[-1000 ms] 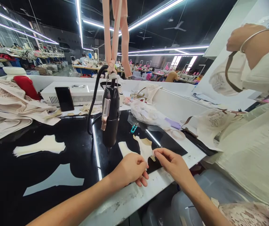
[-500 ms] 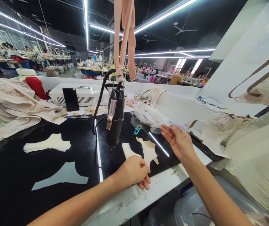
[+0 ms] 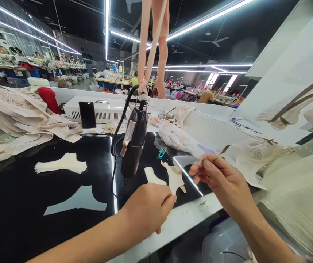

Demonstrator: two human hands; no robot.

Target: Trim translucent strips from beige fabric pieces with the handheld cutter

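Note:
My left hand (image 3: 149, 204) is closed above the white front edge of the table, its fingers curled under, so whatever they hold is hidden. Just beyond it lie a cream fabric piece (image 3: 153, 176) and a second cream cut piece (image 3: 174, 177) with tan edges. My right hand (image 3: 222, 179) pinches a thin clear film that seems to belong to the crumpled plastic bag (image 3: 175, 135) behind it. A black handheld power tool (image 3: 134, 146) hangs nose down from pink fabric strips (image 3: 145, 44), left of both hands.
On the black tabletop (image 3: 14, 204) lie a grey-blue template (image 3: 77, 199), a cream fabric stack (image 3: 63, 163) and a teal clip (image 3: 161, 153). A phone (image 3: 87, 115) leans on a white box. Beige garments (image 3: 16, 109) pile at left; pale fabric (image 3: 301, 186) hangs at right.
My right hand has drawn back toward me, its fingers now pinched on clear film. My left hand's fingers have curled in more. The view has shifted slightly, and the hanging tool tilts more.

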